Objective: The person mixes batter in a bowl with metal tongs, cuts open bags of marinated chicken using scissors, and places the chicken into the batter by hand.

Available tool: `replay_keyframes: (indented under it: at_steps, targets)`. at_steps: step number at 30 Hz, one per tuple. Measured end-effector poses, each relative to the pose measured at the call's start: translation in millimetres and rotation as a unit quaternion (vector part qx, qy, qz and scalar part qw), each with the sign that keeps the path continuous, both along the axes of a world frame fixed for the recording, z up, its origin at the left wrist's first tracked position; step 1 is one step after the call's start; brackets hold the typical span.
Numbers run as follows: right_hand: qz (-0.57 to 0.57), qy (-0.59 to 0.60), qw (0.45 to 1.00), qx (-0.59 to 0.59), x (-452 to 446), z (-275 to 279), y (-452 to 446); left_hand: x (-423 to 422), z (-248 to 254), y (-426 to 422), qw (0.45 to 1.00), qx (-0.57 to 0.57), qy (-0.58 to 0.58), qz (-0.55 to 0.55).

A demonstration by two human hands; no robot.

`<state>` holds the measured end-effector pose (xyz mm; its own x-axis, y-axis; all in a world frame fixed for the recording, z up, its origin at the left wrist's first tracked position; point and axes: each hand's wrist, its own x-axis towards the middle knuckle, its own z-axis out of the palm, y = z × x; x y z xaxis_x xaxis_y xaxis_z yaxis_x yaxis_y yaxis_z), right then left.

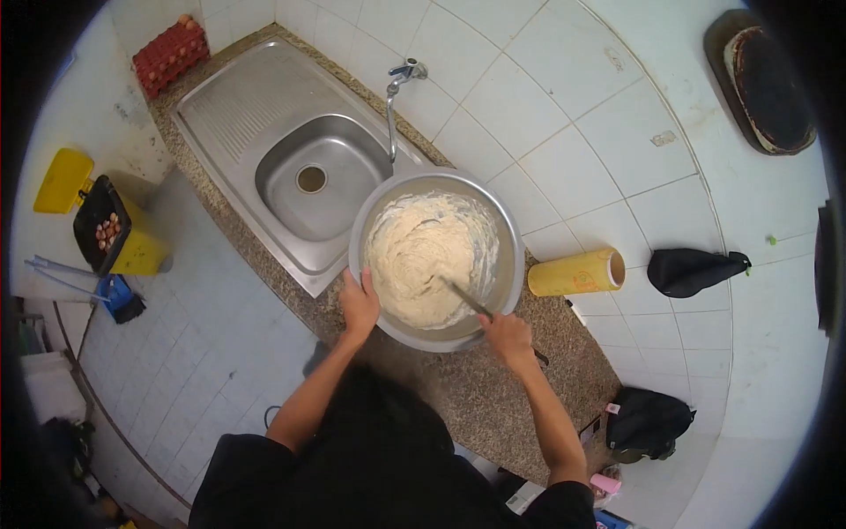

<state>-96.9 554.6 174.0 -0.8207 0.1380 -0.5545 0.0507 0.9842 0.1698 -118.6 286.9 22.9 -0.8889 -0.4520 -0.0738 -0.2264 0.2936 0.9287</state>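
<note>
A large metal bowl (pixel 514 236) of thick, pale, sticky batter (pixel 414 256) stands on the speckled counter, overlapping the sink's corner. My left hand (pixel 359 304) is closed on the bowl's near left rim, thumb to the inside. In my right hand (pixel 508 338), fingers wrapped round, is a long grey utensil (pixel 467 298) that slants over the near right rim. Its working end is sunk in the batter, so I cannot tell its exact kind. Batter smears coat the bowl's inner wall.
Left of the bowl is a steel sink (pixel 304 189) with a tap (pixel 394 97). A yellow roll (pixel 577 271) lies at the bowl's right, near a hanging black cloth bag (pixel 696 271). Red egg trays (pixel 170 57) stand at the far end. On the floor is a yellow bin (pixel 141 242).
</note>
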Motion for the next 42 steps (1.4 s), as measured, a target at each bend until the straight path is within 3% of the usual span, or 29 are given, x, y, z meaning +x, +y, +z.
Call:
replay_keyframes:
  at_steps: [2,5,8,14,20,23,28,30,35,37,42]
  targets:
    - [-0.028,0.051,0.998,-0.023,-6.7,-24.0,11.9,8.6,-2.1,8.6,1.000,-0.003,0.024,0.002]
    - [0.028,0.138,0.986,-0.091,-12.6,-47.6,-0.3,17.0,26.8,20.5,0.998,0.053,0.018,-0.003]
    - [-0.086,0.119,0.981,-0.128,-14.3,-73.9,-34.8,19.0,22.2,26.2,0.999,0.029,-0.008,-0.020]
    - [0.064,0.026,0.987,-0.143,35.8,-37.5,-20.9,15.3,4.6,19.8,1.000,0.011,-0.011,-0.006]
    - [0.080,-0.009,0.997,0.022,35.4,-3.9,63.3,18.4,-1.5,12.4,0.999,0.002,-0.039,-0.036]
    - [0.029,0.055,0.998,0.027,19.9,-16.7,68.5,16.0,1.6,10.3,0.995,-0.006,-0.072,-0.068]
    - [-0.021,0.173,0.978,-0.111,-19.3,-75.6,18.2,10.6,11.2,12.9,0.995,-0.034,-0.050,-0.083]
    - [-0.044,0.157,0.975,-0.151,-23.1,-80.0,-20.2,7.9,11.9,9.9,0.995,-0.037,-0.046,-0.086]
    - [0.036,0.041,0.980,-0.193,24.2,-45.9,-38.5,12.4,6.4,-0.7,0.994,-0.051,-0.065,-0.067]
    - [0.074,-0.040,0.984,-0.154,44.2,-23.7,-11.2,18.8,15.4,-7.7,0.996,-0.035,-0.066,-0.050]
    - [0.033,-0.046,0.998,-0.024,43.1,13.5,56.2,27.7,10.0,-20.3,0.995,-0.035,-0.041,-0.083]
